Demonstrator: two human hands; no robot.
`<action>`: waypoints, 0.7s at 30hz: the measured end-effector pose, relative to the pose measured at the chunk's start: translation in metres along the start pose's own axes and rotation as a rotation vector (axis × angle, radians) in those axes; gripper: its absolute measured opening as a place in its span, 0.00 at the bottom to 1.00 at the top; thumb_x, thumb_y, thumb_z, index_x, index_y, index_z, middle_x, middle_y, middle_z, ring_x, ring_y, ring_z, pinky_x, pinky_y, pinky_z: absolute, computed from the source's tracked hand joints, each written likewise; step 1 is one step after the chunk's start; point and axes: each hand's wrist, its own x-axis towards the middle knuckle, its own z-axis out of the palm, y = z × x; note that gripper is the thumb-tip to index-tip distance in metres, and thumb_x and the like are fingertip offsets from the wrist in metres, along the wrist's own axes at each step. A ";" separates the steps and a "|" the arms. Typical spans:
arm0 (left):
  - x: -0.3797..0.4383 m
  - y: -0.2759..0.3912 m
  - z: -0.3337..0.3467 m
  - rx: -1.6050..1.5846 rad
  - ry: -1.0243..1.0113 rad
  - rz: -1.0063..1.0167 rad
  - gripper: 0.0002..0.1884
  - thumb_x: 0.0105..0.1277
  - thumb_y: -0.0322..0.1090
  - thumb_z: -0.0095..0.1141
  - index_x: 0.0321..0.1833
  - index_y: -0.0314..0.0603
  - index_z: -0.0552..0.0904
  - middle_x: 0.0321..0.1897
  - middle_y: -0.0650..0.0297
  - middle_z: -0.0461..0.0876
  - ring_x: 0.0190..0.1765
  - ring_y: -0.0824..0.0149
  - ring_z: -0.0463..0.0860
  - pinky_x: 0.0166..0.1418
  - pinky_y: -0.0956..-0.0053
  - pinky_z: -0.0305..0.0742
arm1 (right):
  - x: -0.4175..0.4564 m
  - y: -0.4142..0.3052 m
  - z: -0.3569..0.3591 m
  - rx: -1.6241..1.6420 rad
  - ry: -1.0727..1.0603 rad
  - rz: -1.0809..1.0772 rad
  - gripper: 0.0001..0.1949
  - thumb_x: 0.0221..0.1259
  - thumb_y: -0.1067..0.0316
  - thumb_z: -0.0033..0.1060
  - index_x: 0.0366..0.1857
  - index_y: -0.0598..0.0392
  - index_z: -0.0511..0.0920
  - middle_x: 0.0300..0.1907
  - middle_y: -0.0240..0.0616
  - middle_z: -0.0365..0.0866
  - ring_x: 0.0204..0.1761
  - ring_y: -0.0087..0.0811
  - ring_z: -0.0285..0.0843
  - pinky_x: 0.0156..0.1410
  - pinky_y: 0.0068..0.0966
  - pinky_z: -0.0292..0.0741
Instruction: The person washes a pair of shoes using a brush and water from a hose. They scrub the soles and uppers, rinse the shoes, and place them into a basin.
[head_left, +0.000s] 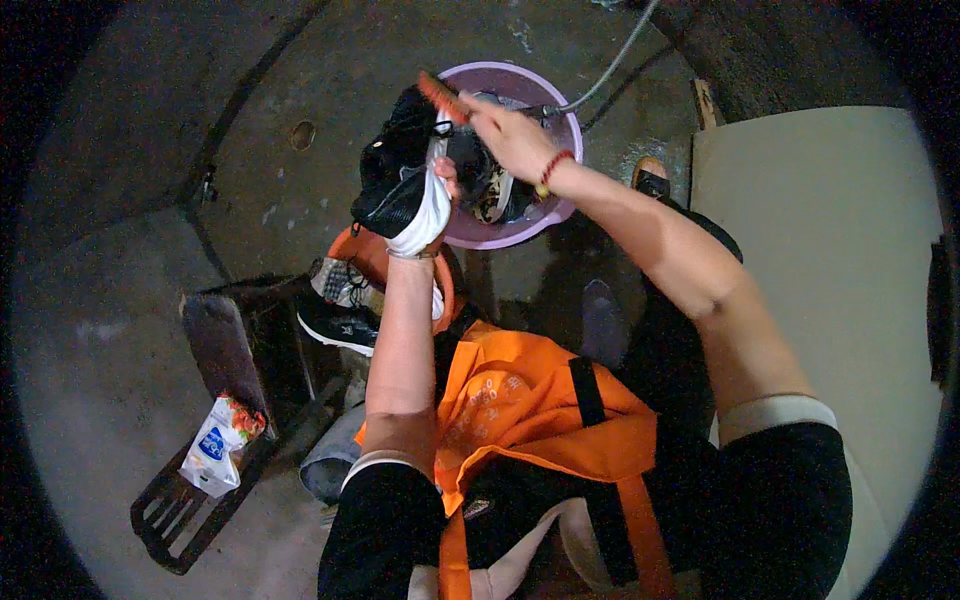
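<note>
My left hand (446, 174) grips a black shoe with a white sole (397, 199), its fingers wrapped over the sole's edge. Most of that hand is hidden by the shoe. In my right hand (516, 141) is a scrubbing brush with orange-red bristles (442, 97), blurred and against or very near the white sole at the toe end. Both hands are over the left part of a purple plastic basin (574, 161). More dark shoes (495, 195) lie inside the basin, partly covered by my right hand.
A grey hose (619, 60) reaches the basin's right rim. An orange tub (448, 289) with sneakers (341, 326) beside and over its rim sits nearer me. A printed white pouch (217, 446) lies on a dark slatted chair (225, 352). At right stands a pale panel (810, 225).
</note>
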 end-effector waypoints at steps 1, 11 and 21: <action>-0.004 0.010 -0.007 -0.047 -0.011 0.010 0.24 0.65 0.41 0.51 0.58 0.30 0.66 0.46 0.57 0.71 0.49 0.60 0.74 0.54 0.57 0.73 | -0.014 -0.012 0.003 0.038 -0.038 -0.014 0.22 0.70 0.51 0.39 0.65 0.40 0.68 0.49 0.54 0.79 0.50 0.54 0.78 0.57 0.41 0.74; -0.009 -0.036 0.021 0.322 0.126 -0.092 0.28 0.62 0.50 0.56 0.56 0.32 0.73 0.42 0.46 0.76 0.43 0.50 0.78 0.42 0.52 0.81 | 0.049 0.040 -0.013 0.008 0.072 0.125 0.22 0.68 0.50 0.40 0.63 0.41 0.71 0.52 0.50 0.79 0.56 0.52 0.75 0.60 0.39 0.72; -0.016 0.001 0.021 0.543 0.175 0.157 0.32 0.70 0.59 0.36 0.63 0.38 0.71 0.48 0.44 0.80 0.42 0.44 0.83 0.42 0.45 0.81 | -0.021 -0.035 -0.010 -0.224 -0.257 -0.019 0.20 0.69 0.52 0.41 0.63 0.34 0.71 0.41 0.51 0.82 0.41 0.54 0.81 0.48 0.46 0.77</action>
